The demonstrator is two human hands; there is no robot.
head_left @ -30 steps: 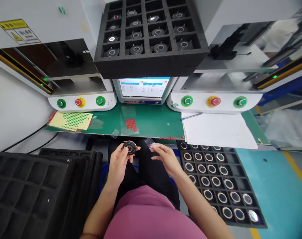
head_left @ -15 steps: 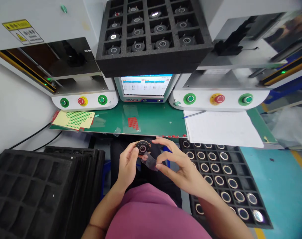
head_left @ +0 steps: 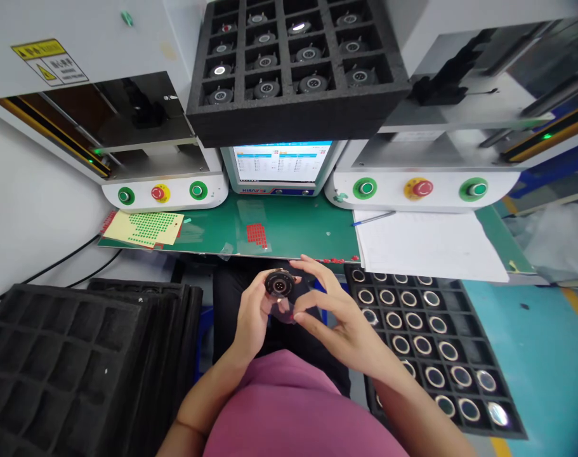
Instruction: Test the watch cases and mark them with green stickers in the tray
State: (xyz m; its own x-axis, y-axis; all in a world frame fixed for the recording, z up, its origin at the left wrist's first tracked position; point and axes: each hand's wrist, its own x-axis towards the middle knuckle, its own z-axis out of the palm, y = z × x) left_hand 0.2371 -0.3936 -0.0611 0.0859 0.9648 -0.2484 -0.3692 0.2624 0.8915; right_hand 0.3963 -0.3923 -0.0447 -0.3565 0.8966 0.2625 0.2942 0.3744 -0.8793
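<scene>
My left hand (head_left: 253, 312) grips a round black watch body (head_left: 280, 284) by its edge, above my lap. Its back, with a ring and small metal contacts in the middle, faces up. Just below the watch body hangs a thin clear plastic film (head_left: 283, 311). My right hand (head_left: 327, 304) pinches the right end of that film between thumb and index finger, its other fingers spread. Whether the film still touches the watch body I cannot tell.
A foam tray (head_left: 298, 120) of watch bodies stands high before the monitor (head_left: 279, 166). Red stickers (head_left: 257, 235), a green-dotted sheet (head_left: 146, 228) and papers (head_left: 426, 244) lie on the green bench. Stacked black trays (head_left: 65, 355) are at left; a tray of round parts (head_left: 474, 324) is at right.
The watch body has turned slightly and shifted a little right with my left hand. My right fingertips have come a bit closer to it, still pinching the film. The view has shifted slightly.
</scene>
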